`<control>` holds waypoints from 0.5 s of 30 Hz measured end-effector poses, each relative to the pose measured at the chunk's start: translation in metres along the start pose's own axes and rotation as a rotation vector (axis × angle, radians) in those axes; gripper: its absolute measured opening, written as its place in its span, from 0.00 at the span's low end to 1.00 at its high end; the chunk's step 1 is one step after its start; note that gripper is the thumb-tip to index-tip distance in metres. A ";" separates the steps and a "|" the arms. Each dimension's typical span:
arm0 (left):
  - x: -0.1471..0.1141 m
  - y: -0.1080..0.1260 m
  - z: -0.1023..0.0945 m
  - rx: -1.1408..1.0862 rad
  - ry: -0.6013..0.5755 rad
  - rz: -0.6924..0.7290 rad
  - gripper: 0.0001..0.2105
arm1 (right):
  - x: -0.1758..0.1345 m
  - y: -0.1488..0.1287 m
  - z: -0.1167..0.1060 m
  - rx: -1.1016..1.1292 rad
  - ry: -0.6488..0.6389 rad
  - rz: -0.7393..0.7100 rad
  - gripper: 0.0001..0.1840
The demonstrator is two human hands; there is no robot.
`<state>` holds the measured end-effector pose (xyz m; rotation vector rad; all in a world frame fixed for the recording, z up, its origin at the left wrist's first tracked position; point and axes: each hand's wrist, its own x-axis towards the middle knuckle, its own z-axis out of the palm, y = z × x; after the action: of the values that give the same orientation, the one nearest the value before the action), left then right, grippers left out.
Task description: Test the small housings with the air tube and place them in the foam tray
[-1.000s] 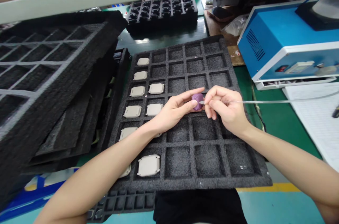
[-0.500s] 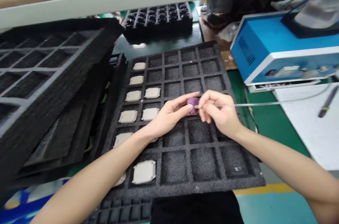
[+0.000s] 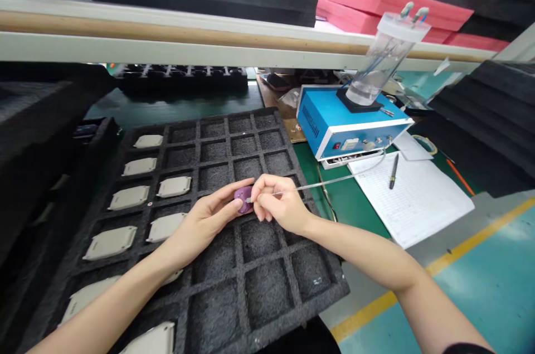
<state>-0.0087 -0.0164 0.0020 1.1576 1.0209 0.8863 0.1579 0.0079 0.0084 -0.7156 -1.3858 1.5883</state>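
My left hand [image 3: 211,213] pinches a small purple rounded piece [image 3: 241,198] between thumb and fingers. Close against it, my right hand [image 3: 284,204] has its fingers closed on the end of a thin clear tube [image 3: 334,180], whose pale tip meets the purple piece. Whether the tip goes into a hole there I cannot tell. Both hands are above a black foam tray [image 3: 267,318] divided into square pockets. Several beige square covers [image 3: 129,198] lie in its left columns, and my left forearm hides some of them.
The tube runs to a blue machine box [image 3: 346,125] carrying a clear cylinder [image 3: 380,58]. Paper sheets [image 3: 422,203] with a pen [image 3: 393,171] lie right of the tray. Stacked black foam [image 3: 37,114] stands left. A shelf edge [image 3: 209,53] crosses above the bench.
The view has swung up and to the right, bringing the whole cylinder and the shelf's pink foam into sight. Both hands keep the same hold on the purple piece and the tube.
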 end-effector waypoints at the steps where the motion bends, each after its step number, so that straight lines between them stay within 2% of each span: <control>1: 0.000 0.000 0.000 0.003 0.000 0.000 0.19 | 0.000 0.000 0.000 0.002 -0.001 0.001 0.04; 15: 0.000 0.005 0.002 0.022 0.002 0.003 0.22 | 0.001 0.002 -0.001 0.010 -0.003 -0.001 0.04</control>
<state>-0.0073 -0.0161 0.0069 1.1777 1.0328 0.8806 0.1581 0.0087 0.0065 -0.7071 -1.3791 1.5946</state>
